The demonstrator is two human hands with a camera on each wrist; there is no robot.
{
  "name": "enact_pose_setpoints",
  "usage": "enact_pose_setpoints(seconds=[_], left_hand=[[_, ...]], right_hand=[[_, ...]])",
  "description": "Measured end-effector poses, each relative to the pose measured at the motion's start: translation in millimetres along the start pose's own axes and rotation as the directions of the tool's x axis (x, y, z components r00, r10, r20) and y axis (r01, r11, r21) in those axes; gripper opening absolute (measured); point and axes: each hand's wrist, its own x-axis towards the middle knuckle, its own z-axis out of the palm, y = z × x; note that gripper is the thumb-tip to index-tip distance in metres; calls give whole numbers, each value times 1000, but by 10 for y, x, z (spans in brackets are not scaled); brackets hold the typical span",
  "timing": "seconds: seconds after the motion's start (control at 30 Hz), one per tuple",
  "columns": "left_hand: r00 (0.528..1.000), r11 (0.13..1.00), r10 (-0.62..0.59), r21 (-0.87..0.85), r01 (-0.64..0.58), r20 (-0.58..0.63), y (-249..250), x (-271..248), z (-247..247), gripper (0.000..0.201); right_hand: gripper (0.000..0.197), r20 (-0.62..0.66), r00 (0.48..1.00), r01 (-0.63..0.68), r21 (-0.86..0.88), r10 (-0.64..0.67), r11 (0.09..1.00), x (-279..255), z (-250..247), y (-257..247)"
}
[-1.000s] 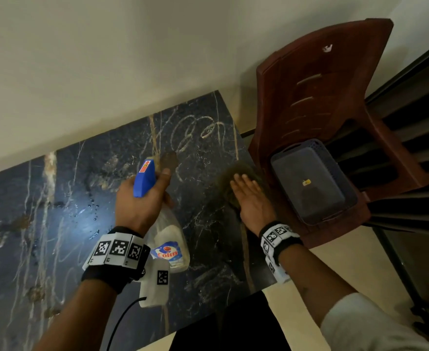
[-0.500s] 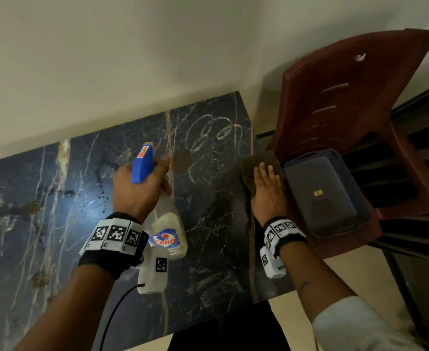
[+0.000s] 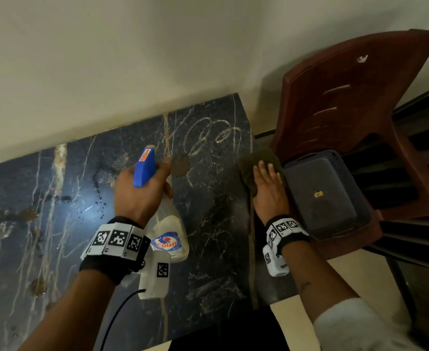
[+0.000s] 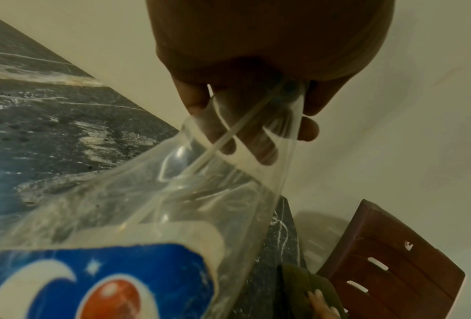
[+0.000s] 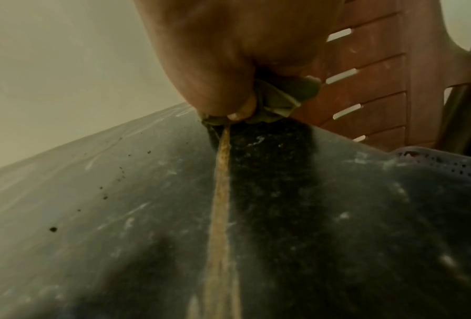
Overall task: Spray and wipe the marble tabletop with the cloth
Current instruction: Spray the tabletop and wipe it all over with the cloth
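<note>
The dark veined marble tabletop [image 3: 208,224] runs along the wall. My left hand [image 3: 142,196] grips the neck of a clear spray bottle [image 3: 169,231] with a blue trigger head [image 3: 145,167], held tilted above the middle of the slab. The left wrist view shows the fingers wrapped round the bottle [image 4: 147,205]. My right hand [image 3: 269,188] lies flat, fingers straight, pressing a dark olive cloth [image 3: 249,163] onto the slab's right edge. From the right wrist, the cloth [image 5: 278,101] is bunched under the palm.
Spray droplets [image 3: 94,206] sit on the slab left of the bottle. A brown plastic chair [image 3: 347,110] stands against the table's right edge with a dark perforated basket [image 3: 322,193] on its seat. A pale wall lies behind.
My right hand has slid the cloth rightward to the slab's right edge, beside the basket. The left hand still holds the bottle in about the same place.
</note>
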Motion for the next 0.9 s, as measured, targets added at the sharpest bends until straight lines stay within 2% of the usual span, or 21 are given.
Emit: enact_pose_setpoints(seconds=[0.03,0.1,0.13,0.2,0.27,0.33,0.43,0.53,0.57,0.63,0.7,0.73,0.77,0.8,0.83,0.9], left_hand=[[1000,1000,-2,1,2,-3,8,13,11,47],[1000,1000,18,19,-18,8,27,29,39,49],[999,999,34,26,-34,20,26,39,55,50],[998,998,47,27,-48,36,19,56,93,49],[998,999,42,33,-43,39,20,65,116,49],[999,999,32,37,-33,35,25,60,113,49],[999,999,19,35,-20,27,51,49,77,43],[1000,999,16,38,-17,14,56,45,62,42],[1000,999,19,40,-19,11,59,40,67,43],[1000,999,24,35,-24,7,54,35,82,44],[1000,999,21,29,-22,11,54,31,96,47],[1000,1000,18,25,-18,12,49,32,96,47],[1000,1000,14,19,-14,15,54,33,93,46],[1000,1000,10,18,-10,20,48,38,89,46],[1000,1000,5,22,-6,19,43,43,82,45],[1000,1000,-8,16,8,9,51,49,61,42]], right_hand=[[74,-11,998,-67,10,67,998,6,9,-90],[75,-14,994,-104,21,104,994,-26,56,-305],[74,-5,998,-67,36,67,997,-56,95,-393],[75,61,993,104,22,-105,994,-118,156,-448],[77,141,955,267,-19,-262,963,-87,103,-323],[80,139,946,303,-48,-294,952,34,6,-123],[82,37,995,90,-32,-89,995,176,-72,-39],[79,-8,998,-62,4,62,998,182,6,-328],[78,7,999,-44,0,44,999,153,47,-426],[75,79,991,110,-27,-108,994,100,108,-510],[76,166,949,282,-66,-268,957,120,49,-412],[79,172,936,326,-86,-308,942,176,14,-308],[80,140,943,315,-77,-302,946,241,-16,-211],[80,78,969,238,-40,-234,970,291,-46,-134],[79,14,992,122,13,-122,992,325,-71,-107],[75,-62,995,-72,94,78,993,350,-39,-249]])
